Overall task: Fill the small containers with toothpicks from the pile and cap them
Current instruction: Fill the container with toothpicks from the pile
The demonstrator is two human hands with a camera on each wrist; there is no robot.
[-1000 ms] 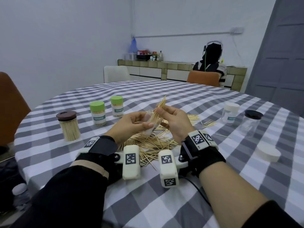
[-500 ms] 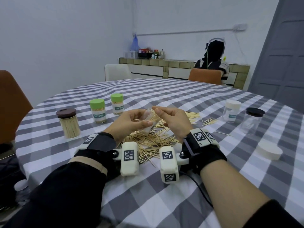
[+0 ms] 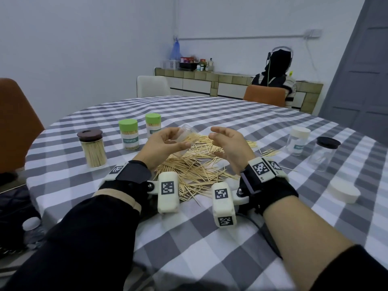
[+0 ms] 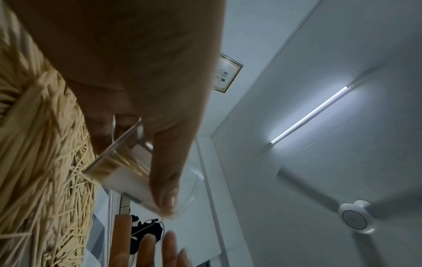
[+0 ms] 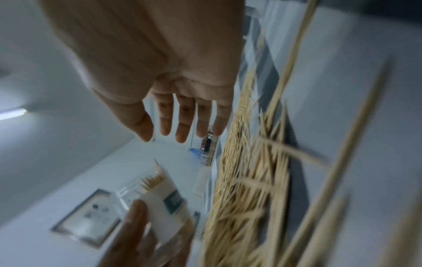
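Note:
My left hand (image 3: pixel 168 141) grips a small clear container (image 3: pixel 185 134), uncapped and tilted, with toothpicks inside; the left wrist view shows the container (image 4: pixel 128 173) under my thumb. My right hand (image 3: pixel 228 143) hovers just to its right, fingers spread and holding nothing, as the right wrist view confirms: the right hand (image 5: pixel 180 108) is bare above the labelled container (image 5: pixel 164 196). A loose pile of toothpicks (image 3: pixel 195 171) lies on the checked tablecloth below both hands.
At the left stand a brown-lidded jar (image 3: pixel 92 148) and two green-capped containers (image 3: pixel 128 134) (image 3: pixel 153 123), all full. At the right are a white-capped container (image 3: pixel 299 141), an empty black-lidded jar (image 3: pixel 324 154) and a loose white cap (image 3: pixel 344 192). A person sits beyond the table.
My right hand pushed a bunch of toothpicks down into the container, then let go and drew away to the right with fingers spread. The left hand kept hold of the container.

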